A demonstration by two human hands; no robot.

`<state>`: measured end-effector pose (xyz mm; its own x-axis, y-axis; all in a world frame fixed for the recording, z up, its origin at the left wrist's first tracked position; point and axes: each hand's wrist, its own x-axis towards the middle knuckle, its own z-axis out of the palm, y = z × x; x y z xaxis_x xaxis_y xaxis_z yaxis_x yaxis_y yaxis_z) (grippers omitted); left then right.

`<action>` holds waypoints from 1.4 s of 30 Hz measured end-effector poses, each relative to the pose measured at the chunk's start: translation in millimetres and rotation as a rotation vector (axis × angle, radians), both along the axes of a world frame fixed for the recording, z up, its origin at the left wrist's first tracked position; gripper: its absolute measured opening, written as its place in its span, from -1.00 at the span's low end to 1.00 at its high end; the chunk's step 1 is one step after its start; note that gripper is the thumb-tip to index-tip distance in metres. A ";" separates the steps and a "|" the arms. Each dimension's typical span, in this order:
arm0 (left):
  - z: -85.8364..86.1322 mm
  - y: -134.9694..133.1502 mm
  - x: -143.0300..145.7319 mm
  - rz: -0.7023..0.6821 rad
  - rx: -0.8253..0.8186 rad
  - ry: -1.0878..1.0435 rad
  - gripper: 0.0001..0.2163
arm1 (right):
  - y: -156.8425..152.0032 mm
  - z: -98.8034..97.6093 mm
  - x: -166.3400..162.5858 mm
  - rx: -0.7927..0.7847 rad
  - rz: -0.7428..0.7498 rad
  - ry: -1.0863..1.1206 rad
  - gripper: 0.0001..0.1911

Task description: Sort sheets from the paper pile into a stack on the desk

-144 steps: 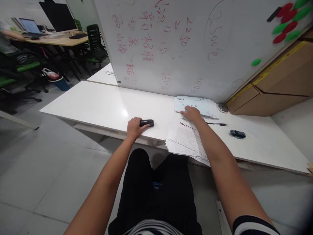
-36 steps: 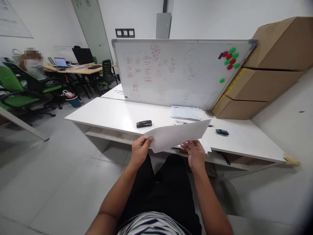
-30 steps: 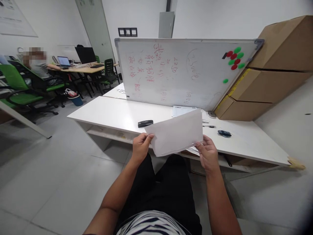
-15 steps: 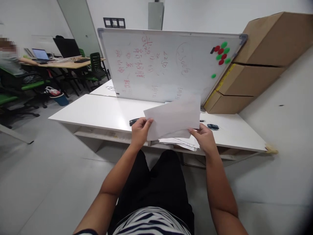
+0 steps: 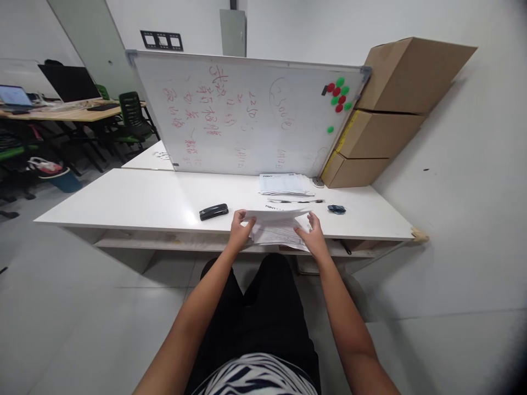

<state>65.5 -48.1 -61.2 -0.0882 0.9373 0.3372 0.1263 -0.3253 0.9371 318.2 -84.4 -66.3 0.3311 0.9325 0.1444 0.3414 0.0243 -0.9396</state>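
Papers (image 5: 276, 216) are over the desk (image 5: 123, 203)'s near edge, long axis nine to three; left hand (image 5: 240, 235) pinches the nine-o'clock end, right hand (image 5: 315, 240) curls at three, I can't tell if gripping. Stapler (image 5: 213, 212) lies at left hand's ten o'clock, nearer that side.

White desk (image 5: 135, 203) under stapler (image 5: 213, 212). My left hand (image 5: 239, 235) just right of stapler, pinching left side of papers (image 5: 275, 236). My right hand (image 5: 312, 239) farther right of stapler, at right side of same papers, thumb and fingers spread; grip there hard to tell. Pile of printed sheets (image 5: 282, 184) beyond stapler, off to right. Pen (image 5: 316, 201) well right of stapler. Whiteboard (image 5: 206, 118) propped beyond stapler, red and dark writing on it. Stacked boxes (image 5: 381, 134) beyond stapler, far right. Bin (image 5: 61, 182) far left of stapler.
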 end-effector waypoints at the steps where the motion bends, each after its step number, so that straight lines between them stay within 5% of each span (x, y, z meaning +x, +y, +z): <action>1: -0.2 1.2 -1.9 -0.023 -0.026 -0.018 -0.68 | 2.9 1.5 -0.9 0.022 0.009 -0.001 -0.03; 4: 5.2 4.2 -7.9 -0.128 -0.098 -0.004 -0.62 | 11.1 10.3 -7.9 0.085 0.082 -0.014 -0.10; 8: 18.1 2.0 -13.1 -0.215 -0.119 0.161 -0.68 | 10.1 25.5 -23.7 0.133 0.225 -0.021 -0.56; 11: 26.5 -4.3 -13.4 -0.224 -0.062 0.202 -0.70 | 2.9 34.3 -32.4 0.208 0.245 -0.045 -0.71; 15: 29.7 -11.2 -13.1 -0.173 -0.028 0.174 -0.69 | -4.0 33.6 -34.7 0.296 0.173 0.139 -0.58; 19: 27.4 -16.7 -14.2 -0.126 -0.146 0.042 -0.66 | -14.3 20.0 -35.9 0.202 0.113 0.208 -0.56; 25: 30.2 -13.7 -26.0 -0.161 -0.109 0.158 -0.57 | -42.1 10.2 -42.4 0.090 0.028 -0.099 -0.56; 28: 28.3 6.5 -53.5 0.054 -0.031 0.412 -0.50 | -63.6 11.3 -47.4 0.109 -0.105 -0.137 -0.57; 32: 13.3 42.6 -108.5 0.378 -0.074 0.819 -0.49 | -92.8 2.1 -61.6 0.045 -0.233 0.093 -0.60; 36: -7.7 61.4 -145.6 0.266 -0.142 0.960 -0.55 | -103.9 -14.8 -80.6 0.005 -0.171 0.412 -0.57; 42: -21.5 60.0 -158.4 0.167 -0.115 0.784 -0.60 | -98.9 -21.5 -107.4 -0.101 -0.085 0.588 -0.61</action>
